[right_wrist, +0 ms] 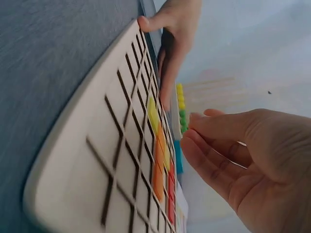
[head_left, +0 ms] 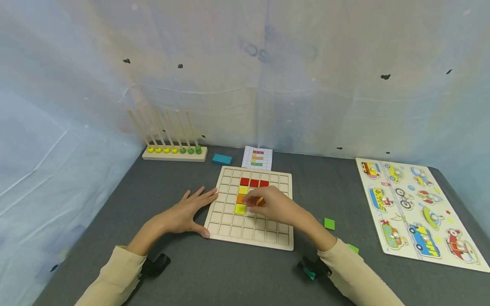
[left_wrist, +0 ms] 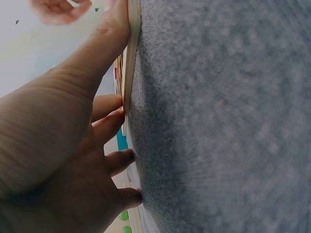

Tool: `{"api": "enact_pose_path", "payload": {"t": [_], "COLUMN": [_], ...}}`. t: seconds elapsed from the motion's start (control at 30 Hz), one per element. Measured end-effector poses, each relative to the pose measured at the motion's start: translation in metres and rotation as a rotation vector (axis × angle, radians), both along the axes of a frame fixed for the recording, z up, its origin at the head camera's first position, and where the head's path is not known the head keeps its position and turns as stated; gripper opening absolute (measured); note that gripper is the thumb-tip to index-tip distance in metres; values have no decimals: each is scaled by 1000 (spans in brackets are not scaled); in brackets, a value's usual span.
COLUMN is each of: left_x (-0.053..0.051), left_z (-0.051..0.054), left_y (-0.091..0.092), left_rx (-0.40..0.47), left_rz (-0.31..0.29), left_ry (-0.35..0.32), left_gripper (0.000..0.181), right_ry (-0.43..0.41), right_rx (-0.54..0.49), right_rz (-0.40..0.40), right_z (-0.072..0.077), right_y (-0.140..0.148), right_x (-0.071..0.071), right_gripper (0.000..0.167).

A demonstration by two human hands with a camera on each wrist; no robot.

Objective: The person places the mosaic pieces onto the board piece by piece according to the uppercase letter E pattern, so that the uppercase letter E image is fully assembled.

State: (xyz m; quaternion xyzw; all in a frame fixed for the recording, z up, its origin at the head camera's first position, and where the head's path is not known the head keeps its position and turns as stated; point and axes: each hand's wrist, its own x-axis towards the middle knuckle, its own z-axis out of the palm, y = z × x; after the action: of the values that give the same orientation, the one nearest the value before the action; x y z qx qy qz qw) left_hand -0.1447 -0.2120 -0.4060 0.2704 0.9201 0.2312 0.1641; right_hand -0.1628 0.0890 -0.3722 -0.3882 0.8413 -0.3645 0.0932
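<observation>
A wooden grid board (head_left: 229,229) lies on the dark table. My left hand (head_left: 181,216) rests at its left side with fingers spread, the thumb on the near-left corner and fingertips along the left edge. On the board are a row of red tiles (head_left: 254,183), a yellow tile (head_left: 243,190), orange tiles (right_wrist: 159,165) and a lower yellow tile (head_left: 240,209). My right hand (head_left: 275,206) hovers just over the orange row, partly hiding it. Its fingers are loosely bent, thumb and forefinger close together; the right wrist view shows nothing between them.
Behind the board are a printed pattern card (head_left: 257,158), a blue box (head_left: 222,159) and a bead-and-peg stand (head_left: 174,155). Two green tiles, one nearer the board (head_left: 329,224), one by the right sleeve (head_left: 353,248), lie to the right. A vehicle puzzle board (head_left: 390,250) lies far right.
</observation>
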Motion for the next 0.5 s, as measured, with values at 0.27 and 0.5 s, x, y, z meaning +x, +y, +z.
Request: {"api": "enact_pose_path", "payload": {"t": [0.27,0.5], "left_x": [0,0], "left_z": [0,0], "left_y": [0,0], "left_rx": [13,13], "left_rz": [-5,-5], "left_ry": [-4,-4], "left_gripper": [117,117], "right_ry": [26,39], "right_rx": [55,114], "right_rz": [-57,-151], "right_z": [-3,-8], "right_y": [55,107], "right_x": [7,16], "right_gripper": [24,29]}}
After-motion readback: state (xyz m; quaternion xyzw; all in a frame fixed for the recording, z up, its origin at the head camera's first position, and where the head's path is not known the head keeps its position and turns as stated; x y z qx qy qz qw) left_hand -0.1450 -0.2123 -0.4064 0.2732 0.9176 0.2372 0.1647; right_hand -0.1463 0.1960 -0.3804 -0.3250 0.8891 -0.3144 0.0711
